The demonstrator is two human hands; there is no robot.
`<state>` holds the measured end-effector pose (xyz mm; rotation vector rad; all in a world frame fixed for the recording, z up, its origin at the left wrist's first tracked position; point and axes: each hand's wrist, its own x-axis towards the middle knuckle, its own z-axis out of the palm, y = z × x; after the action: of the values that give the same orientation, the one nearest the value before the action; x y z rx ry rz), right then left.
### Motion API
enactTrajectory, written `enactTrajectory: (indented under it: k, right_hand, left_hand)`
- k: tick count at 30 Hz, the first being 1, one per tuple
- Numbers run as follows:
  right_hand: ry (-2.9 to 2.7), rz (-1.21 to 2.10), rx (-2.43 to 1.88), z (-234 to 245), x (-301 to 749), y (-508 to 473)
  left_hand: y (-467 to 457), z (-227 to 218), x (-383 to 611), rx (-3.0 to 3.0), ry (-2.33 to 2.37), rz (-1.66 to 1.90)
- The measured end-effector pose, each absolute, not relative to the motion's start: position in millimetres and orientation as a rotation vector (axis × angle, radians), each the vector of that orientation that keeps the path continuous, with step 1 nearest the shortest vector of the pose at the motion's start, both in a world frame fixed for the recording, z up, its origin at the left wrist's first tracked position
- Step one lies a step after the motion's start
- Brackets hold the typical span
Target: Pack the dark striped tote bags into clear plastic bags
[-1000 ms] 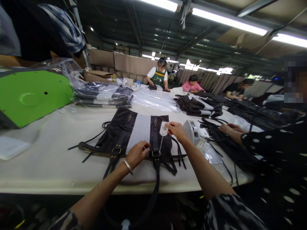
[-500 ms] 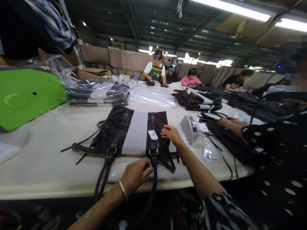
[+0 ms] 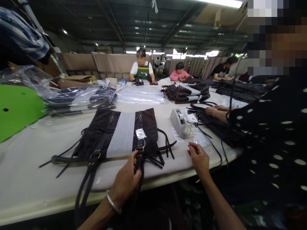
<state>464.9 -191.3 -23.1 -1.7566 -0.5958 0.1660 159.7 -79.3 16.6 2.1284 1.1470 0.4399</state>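
Note:
A dark brown handbag [image 3: 148, 127] lies flat on the table, with a white sheet [image 3: 122, 132] wrapped down its middle and brass buckles on its straps. A small tag [image 3: 140, 134] in clear plastic rests on its right side. My left hand [image 3: 127, 175], with a silver bangle at the wrist, is closed around the base of the bag's right handle [image 3: 140, 159]. Beyond the bag's dangling right-hand laces, my right hand [image 3: 199, 158] hovers by the table's front edge. Its fingers are loosely curled and slightly apart, with nothing visible in them.
A grey tape dispenser [image 3: 179, 123] stands right of the bag. Plastic-wrapped bags [image 3: 81, 97] are stacked at the left, beside a green panel [image 3: 19, 111]. More dark bags [image 3: 185, 92] lie behind. A co-worker in a dotted sleeve [image 3: 254, 111] handles another bag close on the right.
My right hand has left the bag's right side and moved right, toward the table edge. My left hand has taken hold of the right handle's base. The view has turned slightly right.

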Motion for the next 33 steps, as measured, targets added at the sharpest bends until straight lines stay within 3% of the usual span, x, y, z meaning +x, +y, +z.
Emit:
enactTrajectory:
  k: [5,11,19,25,33]
  right_hand:
    - [-0.654,0.074,-1.776,-31.0,460.3,-188.1]
    - [-0.684,0.087,-1.779,-34.9,464.2,-191.7]
    - [-0.713,0.040,-1.812,-38.8,467.0,-190.6]
    - [-1.146,-0.207,-1.931,-38.5,456.9,-188.7]
    - [-1.236,-0.355,-2.008,-37.7,446.3,-186.8]
  left_hand:
    - [-68.6,43.6,153.9,1.548,0.985,0.555]
    - [-65.7,58.8,151.6,1.373,0.981,0.597]
    - [-69.4,39.7,149.6,1.763,0.915,0.514]
    - [-56.6,14.7,148.3,2.243,0.999,0.448]
    - [-32.0,-12.8,150.1,2.381,1.011,0.504]
